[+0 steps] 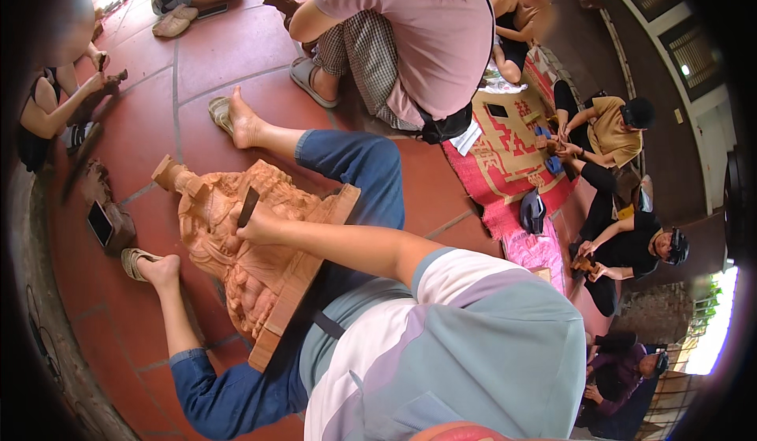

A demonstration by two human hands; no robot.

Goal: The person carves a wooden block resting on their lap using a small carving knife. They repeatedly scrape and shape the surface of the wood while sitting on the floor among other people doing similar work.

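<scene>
Right hand (256, 223) closed round dark tool (248, 206) over carving (244, 271); left hand unseen, grip unknown. Carving lies between legs (367, 169), base (276, 334) near torso (481, 346). Step: apparently surface work; next move calls for light, steady pressure.

Woodcarving workshop, by the look of it; ppl working on the flr.
Evid.: lg. carved wood figure (225, 256) across wearer's lap; several ppl seated low nearby, incl. co-worker in blk top (640, 242) holding sm. brown piece (583, 264). Reddish tile flr. (221, 51), red/tan patterned mat (512, 137) laid on it. Louvred panel (694, 59) in wall at R; brt. opening (714, 338) w/ greenery (707, 303), so outdoors close by. Exact bldg. type unclear.
</scene>
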